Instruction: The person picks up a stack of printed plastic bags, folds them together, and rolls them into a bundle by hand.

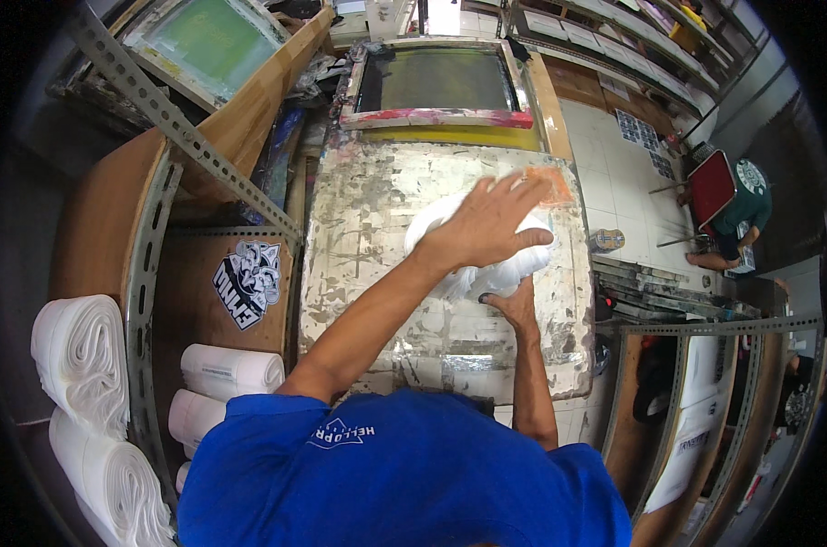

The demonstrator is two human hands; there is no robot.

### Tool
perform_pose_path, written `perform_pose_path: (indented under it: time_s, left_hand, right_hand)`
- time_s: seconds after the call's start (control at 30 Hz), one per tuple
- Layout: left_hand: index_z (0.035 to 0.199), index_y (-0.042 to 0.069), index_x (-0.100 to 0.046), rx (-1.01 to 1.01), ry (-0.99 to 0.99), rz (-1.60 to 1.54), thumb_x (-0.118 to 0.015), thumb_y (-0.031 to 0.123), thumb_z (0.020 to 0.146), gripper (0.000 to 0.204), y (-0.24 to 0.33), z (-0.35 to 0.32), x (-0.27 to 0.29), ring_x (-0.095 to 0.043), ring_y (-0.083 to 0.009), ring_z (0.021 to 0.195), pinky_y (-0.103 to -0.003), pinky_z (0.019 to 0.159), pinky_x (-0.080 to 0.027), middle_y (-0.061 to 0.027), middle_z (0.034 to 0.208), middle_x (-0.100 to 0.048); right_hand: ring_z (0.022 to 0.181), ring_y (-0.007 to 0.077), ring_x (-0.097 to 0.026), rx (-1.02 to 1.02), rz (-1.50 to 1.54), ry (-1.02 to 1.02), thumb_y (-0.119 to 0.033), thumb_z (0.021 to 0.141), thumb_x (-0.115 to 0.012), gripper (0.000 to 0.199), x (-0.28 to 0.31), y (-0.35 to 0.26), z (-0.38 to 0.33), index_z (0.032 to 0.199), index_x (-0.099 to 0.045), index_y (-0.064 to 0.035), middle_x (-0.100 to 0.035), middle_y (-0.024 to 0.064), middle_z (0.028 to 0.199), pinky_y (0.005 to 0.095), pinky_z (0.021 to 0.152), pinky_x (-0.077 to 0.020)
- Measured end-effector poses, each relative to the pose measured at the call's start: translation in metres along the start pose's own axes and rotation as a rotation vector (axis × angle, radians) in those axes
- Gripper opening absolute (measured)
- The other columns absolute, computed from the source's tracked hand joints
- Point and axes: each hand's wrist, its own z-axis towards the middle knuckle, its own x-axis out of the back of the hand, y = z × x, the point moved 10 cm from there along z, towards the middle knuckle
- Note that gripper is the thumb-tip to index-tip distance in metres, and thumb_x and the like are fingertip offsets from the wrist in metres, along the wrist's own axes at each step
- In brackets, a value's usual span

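Observation:
A crumpled, glossy white bundle that looks like plastic (500,275) is over the worn, paint-stained table top (377,273). My left hand (491,223) lies across its top, fingers stretched out toward the far right and thumb apart. From the near right side my right hand (514,305) grips the bundle's lower edge. The right thumb, dark at its tip, shows in front, while the other fingers are hidden by the white material. An orange patch (550,185) marks the table just beyond my left fingertips.
A framed printing screen (436,117) rests at the table's far end. Metal-framed shelving (149,273) stands close on the left, with white rolls (81,360) beside it. More racks (723,326) line the right. Farther right, a person (746,205) sits by a red chair (711,187).

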Motion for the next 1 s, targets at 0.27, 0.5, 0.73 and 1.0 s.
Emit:
perform_pose_path:
  time_s: [0.27,0.5,0.73,1.0]
  left_hand:
    - [0.146,-0.001,-0.03,0.233,0.562,-0.547,-0.065,0.021,0.073,0.084,-0.083,-0.151,0.064,-0.038,-0.0334,0.138,-0.048,0.11,-0.033,-0.0231,0.149,-0.038]
    - [0.138,-0.004,-0.034,0.603,0.17,-0.466,-0.073,0.019,0.081,0.073,-0.106,-0.211,-0.081,-0.064,-0.0444,0.103,-0.048,0.084,-0.052,-0.0307,0.111,-0.063]
    - [0.137,-0.005,-0.03,0.747,0.376,-0.252,-0.062,0.006,0.077,0.069,-0.099,-0.21,-0.098,-0.066,-0.0498,0.079,-0.052,0.07,-0.054,-0.0316,0.082,-0.065]
    - [0.146,-0.008,0.005,0.439,0.517,-0.61,-0.081,0.018,0.068,0.119,-0.055,-0.193,-0.084,-0.044,-0.0457,0.128,-0.05,0.107,-0.037,-0.0374,0.141,-0.031]
  right_hand:
    - [0.123,0.0291,-0.053,0.112,-0.076,-0.066,-0.013,0.049,-0.095,0.108,-0.004,-0.015,0.006,0.139,-0.037,0.0016,-0.056,0.016,0.131,0.0403,0.107,-0.0412]
    - [0.117,0.0269,-0.057,-0.046,0.0,-0.038,-0.005,0.052,-0.092,0.094,-0.011,-0.008,-0.001,0.133,-0.045,0.0018,-0.061,0.0139,0.123,0.0376,0.101,-0.0456]
    - [0.107,0.0307,-0.064,0.224,-0.235,0.173,-0.009,0.059,-0.09,0.079,-0.029,-0.035,-0.022,0.127,-0.051,-0.0007,-0.063,0.018,0.121,0.0361,0.091,-0.0517]
    - [0.095,0.0399,-0.064,0.416,-0.323,0.374,-0.021,0.07,-0.087,0.069,-0.051,-0.052,-0.049,0.126,-0.053,-0.0003,-0.059,0.0209,0.109,0.0416,0.078,-0.0534]
